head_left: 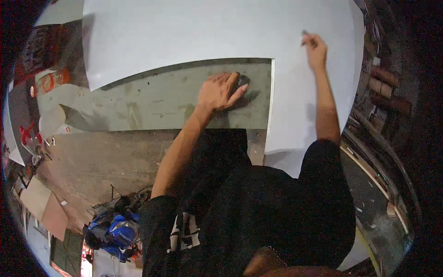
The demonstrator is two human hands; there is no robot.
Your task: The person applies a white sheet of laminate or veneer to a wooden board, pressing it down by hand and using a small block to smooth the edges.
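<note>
A large white sheet [194, 32] lies across a grey-green table [157, 108], with a curved edge and a square inner corner cut into it. My left hand [219, 92] is over the bare part of the table, its fingers curled on a dark rounded object [243, 81] that they mostly hide. On the sheet's right part, my right hand [317, 50] pinches a small dark, slim thing [304, 33]. Its tip shows above my fingers, and blur hides its kind.
A clear plastic bottle with an orange-red label [50, 82] lies at the table's left side, near a curled sheet piece [53, 121]. Red-handled scissors [28, 134] are farther left. A blue and black motorbike [115, 228] stands at lower left. Stacked boards [376, 173] line the right.
</note>
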